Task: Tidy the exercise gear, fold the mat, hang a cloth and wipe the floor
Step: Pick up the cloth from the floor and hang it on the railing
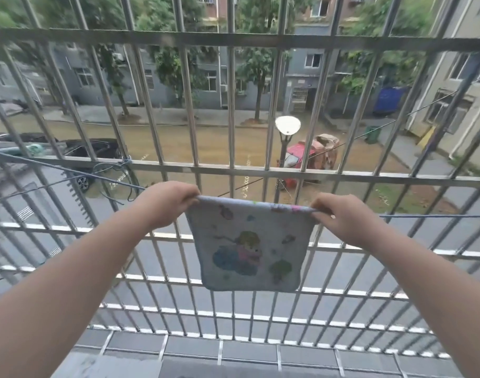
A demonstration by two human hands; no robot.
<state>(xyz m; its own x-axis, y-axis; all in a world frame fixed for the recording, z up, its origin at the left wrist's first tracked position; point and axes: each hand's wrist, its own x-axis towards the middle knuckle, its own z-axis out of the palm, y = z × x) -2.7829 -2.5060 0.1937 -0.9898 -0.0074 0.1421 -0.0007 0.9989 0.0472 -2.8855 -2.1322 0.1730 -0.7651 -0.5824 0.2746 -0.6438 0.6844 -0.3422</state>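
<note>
The fingers of the left hand [166,204] are curled over one top corner of a small pale blue square terry cloth with a cartoon print [248,249], and those of the right hand [342,216] are pinched round the other corner — the upper edge is held taut between them. The cloth is draped over a thin blue clothesline [429,215] that runs out past the right fingers and on beyond the left ones, in front of the steel window grille [233,39]. Below the fingers the printed face hangs flat; whether an equal flap hangs behind cannot be told. The hanging step is judged nearly complete. To be done well, the fold should be slid along the line until both halves balance — then the corners can be released together, so nothing slips through the bars.
</note>
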